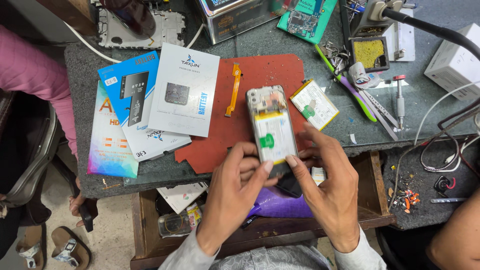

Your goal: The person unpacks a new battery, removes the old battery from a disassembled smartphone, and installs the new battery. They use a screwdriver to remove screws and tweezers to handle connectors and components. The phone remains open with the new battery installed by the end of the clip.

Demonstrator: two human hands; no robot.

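Opened phone (271, 127) gripped by left hand (235, 187) and right hand (327, 180), loose battery (314, 104) beside, boxes (184, 90) left

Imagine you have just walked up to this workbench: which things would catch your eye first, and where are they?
First, the opened phone with its back off and battery showing, held at the centre by the left hand and right hand over a red mat. Left of it lie fanned battery boxes. A loose battery lies just right of the phone.
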